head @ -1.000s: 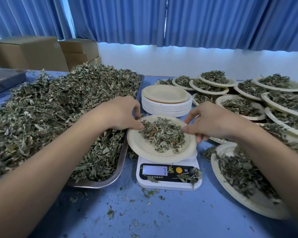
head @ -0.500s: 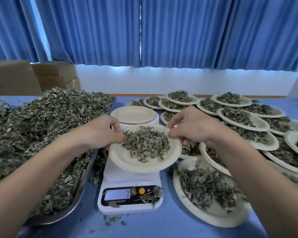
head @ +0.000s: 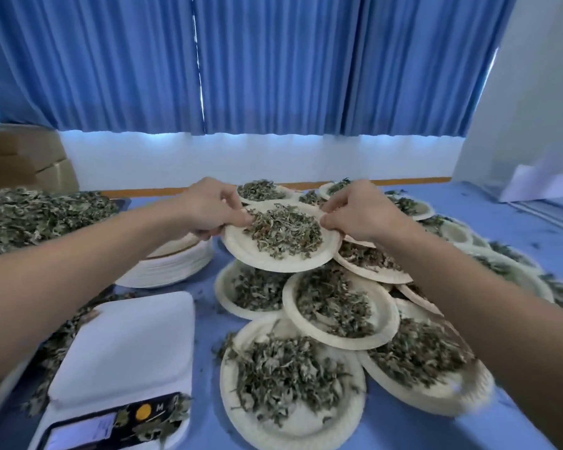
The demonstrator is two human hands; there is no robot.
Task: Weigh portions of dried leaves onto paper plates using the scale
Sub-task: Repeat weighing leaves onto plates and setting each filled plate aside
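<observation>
A paper plate [head: 267, 258] carrying a portion of dried leaves [head: 285, 230] is held in the air above the other filled plates. My left hand [head: 210, 207] pinches its left rim and my right hand [head: 355, 209] pinches its right rim. The white scale [head: 124, 349] sits at the lower left with nothing on its platform; loose leaves lie over its display panel. A big heap of dried leaves [head: 36, 216] fills the tray at the far left.
A stack of empty paper plates [head: 173, 264] stands behind the scale. Several filled plates [head: 335, 306] overlap each other across the blue table [head: 533, 235] to the right. Cardboard boxes [head: 23, 157] stand at the back left, blue curtains behind.
Both hands have lifted the filled plate off the scale and carried it away to the right, over the filled plates. The scale platform is now bare.
</observation>
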